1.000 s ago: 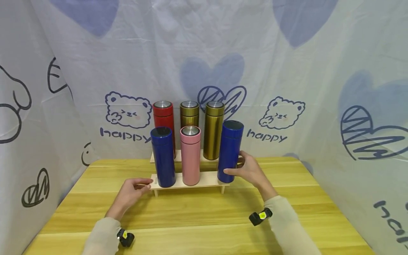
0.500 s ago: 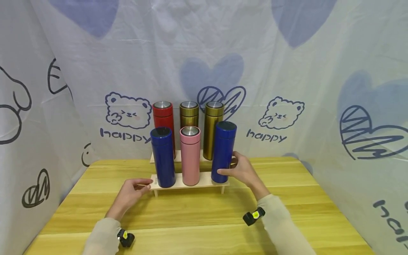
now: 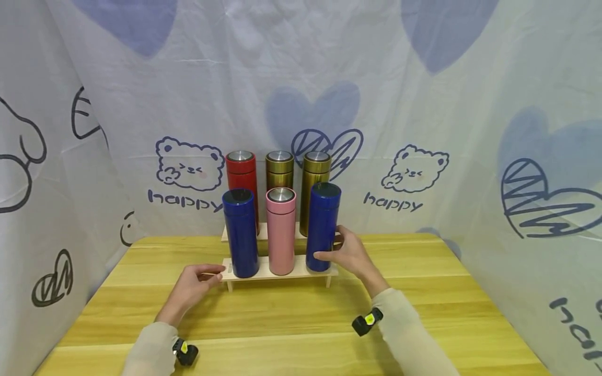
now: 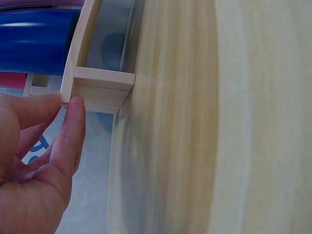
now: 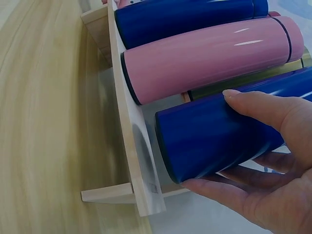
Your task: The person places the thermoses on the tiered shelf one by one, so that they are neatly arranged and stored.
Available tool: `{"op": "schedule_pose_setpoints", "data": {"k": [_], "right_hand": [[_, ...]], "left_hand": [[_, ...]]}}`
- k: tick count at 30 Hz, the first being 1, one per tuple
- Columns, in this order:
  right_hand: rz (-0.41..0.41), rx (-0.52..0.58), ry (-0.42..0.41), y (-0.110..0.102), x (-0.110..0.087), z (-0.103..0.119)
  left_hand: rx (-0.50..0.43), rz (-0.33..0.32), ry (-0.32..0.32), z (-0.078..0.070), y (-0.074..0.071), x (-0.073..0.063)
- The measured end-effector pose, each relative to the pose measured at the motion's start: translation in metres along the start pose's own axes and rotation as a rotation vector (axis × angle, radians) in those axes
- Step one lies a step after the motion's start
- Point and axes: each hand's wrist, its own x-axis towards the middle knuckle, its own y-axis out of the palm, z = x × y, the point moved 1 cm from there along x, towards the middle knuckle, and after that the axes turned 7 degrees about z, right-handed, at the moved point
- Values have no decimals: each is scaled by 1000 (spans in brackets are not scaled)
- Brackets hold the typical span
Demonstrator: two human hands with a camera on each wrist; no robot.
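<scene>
A two-step wooden rack (image 3: 221,275) stands on the table. My right hand (image 3: 336,249) grips a blue flask (image 3: 322,224) upright at the right end of the front step; the thumb (image 5: 253,105) lies over its side and the fingers (image 5: 219,187) curl underneath. The flask's base (image 5: 168,146) is at or just above the board. My left hand (image 3: 195,282) pinches the left end of the front step (image 4: 73,97) between thumb and forefinger. Another blue flask (image 3: 240,232) and a pink flask (image 3: 281,230) stand on the same step.
On the back step stand a red flask (image 3: 241,169) and two gold flasks (image 3: 279,168) (image 3: 316,172). The wooden table (image 3: 282,324) is walled on three sides by a printed white cloth (image 3: 423,130). Black wrist cameras sit at both sleeves.
My right hand has carried the blue flask left and down, from beyond the step's right end to beside the pink flask. The left hand has stayed on the rack's end.
</scene>
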Motion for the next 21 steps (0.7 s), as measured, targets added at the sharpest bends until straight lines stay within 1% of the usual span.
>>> {"op": "schedule_pose_setpoints", "data": {"k": [5, 13, 21], "right_hand": [[-6, -12, 10, 4, 2, -1], [-8, -18, -2, 9, 4, -3], [-20, -20, -15, 14, 6, -4]], "left_hand": [[15, -7, -1, 0, 0, 1], [4, -3, -10, 3, 1, 1], [6, 2, -10, 1, 0, 1]]}}
